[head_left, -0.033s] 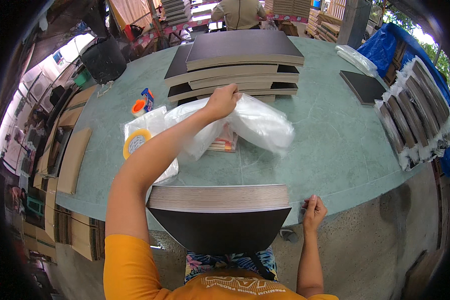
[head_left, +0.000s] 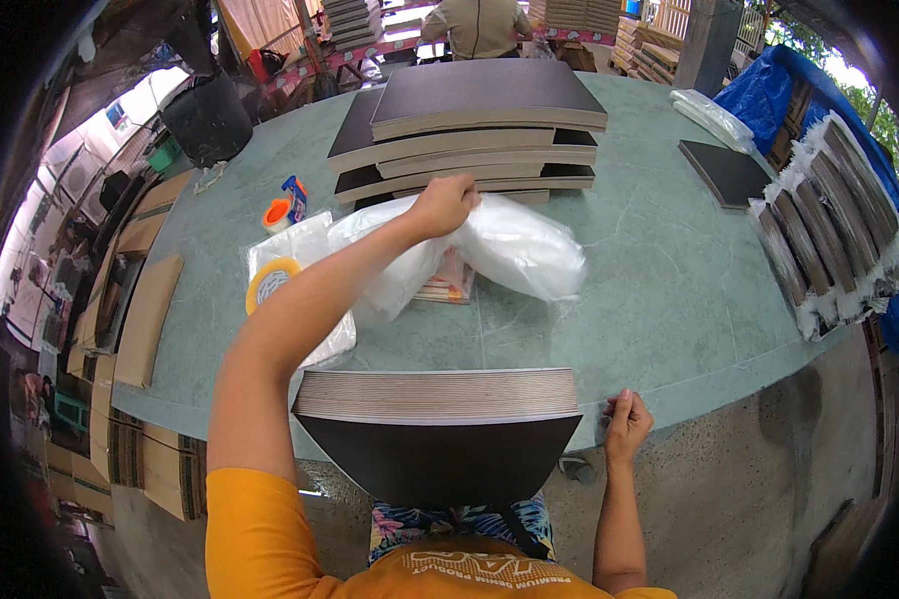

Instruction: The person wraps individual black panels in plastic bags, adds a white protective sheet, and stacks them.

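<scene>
My left hand (head_left: 448, 206) is closed on a bunched sheet of clear plastic (head_left: 529, 250), held over the middle of the table. The plastic partly covers a small reddish printed packet (head_left: 451, 283). Directly in front of me, at the table's near edge, stands a thick stack of black-faced boards (head_left: 438, 454), its pale layered edges facing up. My right hand (head_left: 627, 426) is beside that stack's right end, at the table edge. Its fingers are curled in, with nothing visible in them. Behind the plastic is a pile of dark boards (head_left: 489, 95) with pale edges.
On the left lie a yellow tape roll (head_left: 273, 285), flat clear plastic (head_left: 338, 339) and an orange-and-blue tape dispenser (head_left: 288, 205). At right are a dark board (head_left: 724, 172) and a plastic-wrapped bundle (head_left: 829, 230). Cardboard (head_left: 148, 319) stands by the left edge. A person (head_left: 476, 28) is beyond the table.
My left hand has dipped very slightly, and the right end of the plastic has shifted a little. My right hand and the black-faced boards have not moved.
</scene>
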`<state>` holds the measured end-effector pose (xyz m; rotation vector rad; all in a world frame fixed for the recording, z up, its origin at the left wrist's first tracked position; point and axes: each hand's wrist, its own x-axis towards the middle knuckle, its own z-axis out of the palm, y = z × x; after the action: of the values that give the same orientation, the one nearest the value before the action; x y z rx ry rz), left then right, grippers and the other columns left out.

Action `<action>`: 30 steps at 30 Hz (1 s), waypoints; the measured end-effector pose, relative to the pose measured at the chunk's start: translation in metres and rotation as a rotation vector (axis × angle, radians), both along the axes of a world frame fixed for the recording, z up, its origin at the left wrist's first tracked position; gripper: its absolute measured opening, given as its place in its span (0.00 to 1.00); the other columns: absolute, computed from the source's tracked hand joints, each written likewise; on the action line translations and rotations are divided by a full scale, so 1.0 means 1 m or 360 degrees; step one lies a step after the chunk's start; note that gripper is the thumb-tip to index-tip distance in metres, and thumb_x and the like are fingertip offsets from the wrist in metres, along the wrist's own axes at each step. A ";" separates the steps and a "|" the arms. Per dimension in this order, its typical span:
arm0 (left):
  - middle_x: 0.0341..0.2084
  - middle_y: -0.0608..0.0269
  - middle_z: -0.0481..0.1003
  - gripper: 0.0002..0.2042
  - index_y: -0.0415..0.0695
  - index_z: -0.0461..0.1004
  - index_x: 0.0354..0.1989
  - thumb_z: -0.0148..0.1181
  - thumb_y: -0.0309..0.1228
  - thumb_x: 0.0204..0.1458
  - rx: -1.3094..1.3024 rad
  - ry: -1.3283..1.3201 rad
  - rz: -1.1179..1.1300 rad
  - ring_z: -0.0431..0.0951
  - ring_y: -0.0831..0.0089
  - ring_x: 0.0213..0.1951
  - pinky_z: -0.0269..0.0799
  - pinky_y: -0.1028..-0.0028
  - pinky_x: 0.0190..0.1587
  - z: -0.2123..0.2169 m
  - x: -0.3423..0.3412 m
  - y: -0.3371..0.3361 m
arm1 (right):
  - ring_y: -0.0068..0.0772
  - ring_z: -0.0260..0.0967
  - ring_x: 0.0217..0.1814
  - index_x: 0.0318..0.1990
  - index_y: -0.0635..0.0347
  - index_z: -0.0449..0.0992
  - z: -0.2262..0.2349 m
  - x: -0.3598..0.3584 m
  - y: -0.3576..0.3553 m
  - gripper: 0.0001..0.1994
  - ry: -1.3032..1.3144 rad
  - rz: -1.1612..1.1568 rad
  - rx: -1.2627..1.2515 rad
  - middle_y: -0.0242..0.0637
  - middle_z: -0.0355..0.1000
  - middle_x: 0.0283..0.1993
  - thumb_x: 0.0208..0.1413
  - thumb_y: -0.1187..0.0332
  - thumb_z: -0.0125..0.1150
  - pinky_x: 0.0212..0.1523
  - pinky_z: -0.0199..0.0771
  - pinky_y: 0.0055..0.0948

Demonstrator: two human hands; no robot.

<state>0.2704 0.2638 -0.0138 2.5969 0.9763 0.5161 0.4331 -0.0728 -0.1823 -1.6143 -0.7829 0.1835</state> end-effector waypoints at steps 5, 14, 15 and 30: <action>0.28 0.49 0.73 0.11 0.36 0.72 0.30 0.51 0.33 0.45 -0.0326 -0.0563 0.0165 0.73 0.56 0.32 0.66 0.66 0.36 0.035 0.000 0.020 | 0.20 0.58 0.17 0.18 0.68 0.67 0.005 -0.004 0.001 0.17 0.0070 0.0015 0.0028 0.34 0.63 0.14 0.55 0.67 0.45 0.19 0.57 0.22; 0.31 0.44 0.69 0.18 0.36 0.63 0.37 0.50 0.41 0.49 0.0249 -0.0918 0.0548 0.70 0.51 0.36 0.63 0.64 0.41 0.040 -0.018 0.026 | 0.20 0.57 0.16 0.17 0.68 0.66 0.011 -0.006 0.003 0.17 -0.0016 0.0005 0.0023 0.34 0.62 0.13 0.54 0.66 0.47 0.19 0.56 0.22; 0.35 0.41 0.67 0.24 0.35 0.59 0.42 0.53 0.43 0.46 0.0363 -0.0736 0.0369 0.69 0.49 0.38 0.62 0.63 0.42 0.026 -0.018 0.014 | 0.20 0.57 0.16 0.17 0.68 0.66 0.011 -0.005 0.003 0.17 -0.0022 -0.0006 0.0022 0.34 0.62 0.13 0.54 0.66 0.47 0.18 0.56 0.22; 0.44 0.49 0.67 0.19 0.35 0.60 0.49 0.43 0.35 0.54 0.0382 -0.1845 0.0596 0.65 0.64 0.48 0.60 0.68 0.51 0.164 -0.184 -0.116 | 0.18 0.58 0.17 0.19 0.67 0.68 0.006 0.001 0.000 0.18 0.0079 0.0037 0.0009 0.31 0.63 0.14 0.55 0.61 0.46 0.19 0.58 0.20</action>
<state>0.0859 0.1479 0.1501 1.6914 0.9329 1.9957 0.4342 -0.0730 -0.1768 -1.5901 -0.7638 0.2370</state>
